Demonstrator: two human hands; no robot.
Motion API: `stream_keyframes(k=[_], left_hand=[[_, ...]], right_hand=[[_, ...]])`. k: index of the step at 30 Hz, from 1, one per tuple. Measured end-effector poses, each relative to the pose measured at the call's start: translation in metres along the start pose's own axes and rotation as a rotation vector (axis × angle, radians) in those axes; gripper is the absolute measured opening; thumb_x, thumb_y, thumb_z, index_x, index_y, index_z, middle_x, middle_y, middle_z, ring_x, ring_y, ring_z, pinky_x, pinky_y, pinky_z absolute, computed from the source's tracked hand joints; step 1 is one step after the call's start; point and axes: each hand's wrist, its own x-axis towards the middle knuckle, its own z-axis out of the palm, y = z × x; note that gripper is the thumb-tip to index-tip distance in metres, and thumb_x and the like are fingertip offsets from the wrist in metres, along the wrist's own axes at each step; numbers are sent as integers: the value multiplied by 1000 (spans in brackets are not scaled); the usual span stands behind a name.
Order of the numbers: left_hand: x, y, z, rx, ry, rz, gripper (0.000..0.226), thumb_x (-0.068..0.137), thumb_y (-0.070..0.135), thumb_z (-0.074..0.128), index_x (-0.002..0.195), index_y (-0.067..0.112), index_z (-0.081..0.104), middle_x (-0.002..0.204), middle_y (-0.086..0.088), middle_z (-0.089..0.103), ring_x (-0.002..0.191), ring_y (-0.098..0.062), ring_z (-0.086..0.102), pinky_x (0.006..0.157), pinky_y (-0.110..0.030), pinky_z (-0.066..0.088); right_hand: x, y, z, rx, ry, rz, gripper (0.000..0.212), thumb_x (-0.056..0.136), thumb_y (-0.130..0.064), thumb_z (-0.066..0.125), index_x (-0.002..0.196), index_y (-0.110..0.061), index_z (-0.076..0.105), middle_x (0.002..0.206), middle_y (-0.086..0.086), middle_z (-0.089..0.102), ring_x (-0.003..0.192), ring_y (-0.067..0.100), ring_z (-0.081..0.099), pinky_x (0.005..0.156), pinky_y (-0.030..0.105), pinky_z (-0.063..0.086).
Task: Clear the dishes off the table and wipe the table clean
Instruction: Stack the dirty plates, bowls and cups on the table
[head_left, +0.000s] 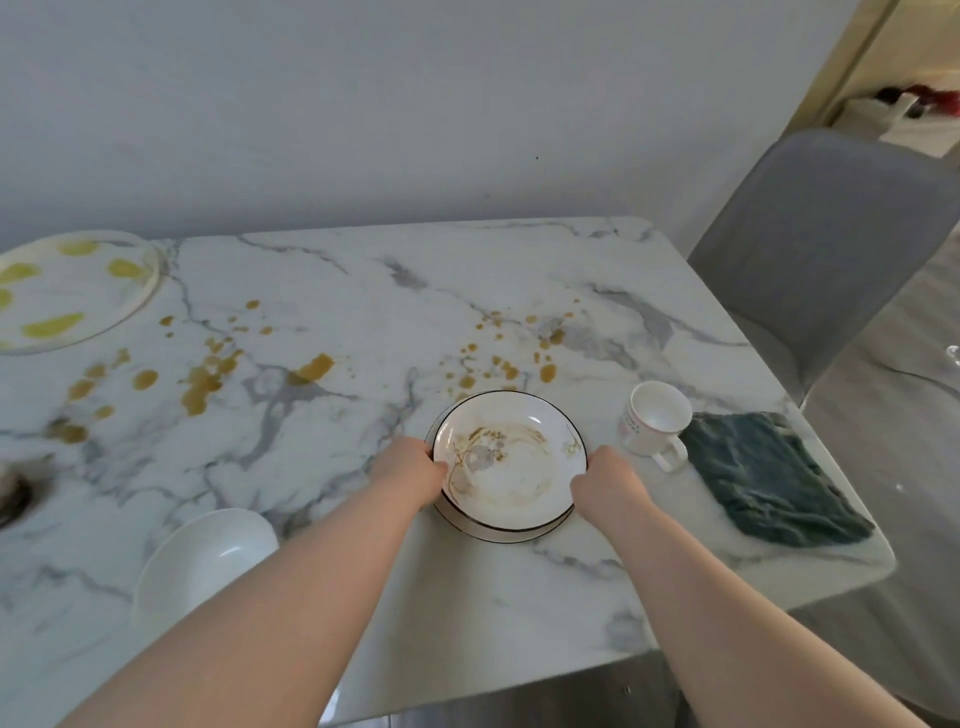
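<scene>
As left grip and right grip clasp it, the plate lies between.

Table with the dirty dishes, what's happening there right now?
A person grips a soiled black-rimmed dish by its rim, left hand on one side, right hand on the other. It lies over a second dish like it. A mug, a white bowl and a yellow-spotted plate are on the table too. The brown spills are not yet wiped, and the dark cloth lies beside the mug with no hand on it.
</scene>
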Motion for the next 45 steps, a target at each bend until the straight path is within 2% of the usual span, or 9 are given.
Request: stream_keyframes(k=[3, 8, 16, 20, 26, 31, 34, 38, 45], left_hand=[[5, 2, 8, 125, 34, -4, 20, 89, 21, 59, 94, 4, 69, 100, -18, 69, 97, -33, 65, 75, -31, 48], [8, 5, 18, 294, 99, -43, 26, 91, 26, 55, 106, 8, 66, 109, -12, 67, 104, -29, 62, 71, -27, 39], [4, 11, 13, 365, 189, -115, 15, 87, 13, 56, 95, 6, 66, 103, -13, 69, 100, -30, 63, 72, -29, 45], [-4, 22, -9, 284, 253, -78, 20, 87, 18, 53, 102, 11, 65, 105, -8, 66, 102, -29, 61, 80, -31, 47], [-34, 27, -93, -32, 329, 55, 9, 83, 25, 58, 79, 21, 65, 86, 0, 71, 79, -24, 67, 75, -31, 55], [-74, -36, -179, -168, 420, 8, 10, 86, 20, 60, 82, 14, 67, 88, -11, 71, 79, -29, 67, 66, -35, 53], [-96, -101, -207, -212, 342, -197, 11, 89, 23, 60, 89, 12, 65, 95, -12, 67, 79, -25, 63, 59, -28, 48], [-108, -164, -204, -340, 89, -399, 23, 92, 31, 60, 104, 12, 57, 106, -14, 59, 81, -24, 57, 65, -32, 53], [-102, -199, -167, -705, -226, -326, 29, 97, 24, 49, 125, 23, 55, 109, -8, 63, 97, -30, 68, 86, -49, 56]], right_hand=[[8, 1, -1, -68, -14, 13, 32, 91, -3, 44, 123, -1, 43, 127, 13, 54, 115, 29, 55, 75, 25, 38], [15, 0, -1, -183, -51, -15, 31, 92, -6, 44, 123, -2, 46, 122, 12, 52, 116, 28, 54, 83, 31, 44], [16, -4, -3, -304, -87, -71, 33, 86, -9, 46, 119, -11, 48, 122, 8, 58, 111, 27, 57, 82, 31, 46], [6, -22, -20, -436, 55, -165, 36, 95, -35, 41, 124, -13, 41, 120, 7, 59, 111, 29, 58, 74, 35, 41], [-22, -101, -21, -218, 4, -439, 38, 91, -48, 46, 118, -22, 51, 105, 2, 65, 98, 24, 61, 80, 33, 47], [-58, -166, 33, 129, -344, -470, 23, 89, -34, 57, 105, -16, 56, 93, 5, 64, 67, 18, 60, 55, 27, 49], [-78, -186, 82, 151, -539, -346, 31, 91, -33, 55, 116, -14, 52, 96, 5, 57, 71, 15, 60, 50, 24, 49], [-92, -191, 130, 107, -657, -148, 39, 88, -41, 52, 121, -20, 51, 104, 5, 55, 83, 22, 57, 73, 36, 54], [-121, -193, 166, 467, -688, 54, 32, 94, -21, 42, 124, -8, 45, 86, 14, 47, 62, 26, 49, 51, 30, 47]])
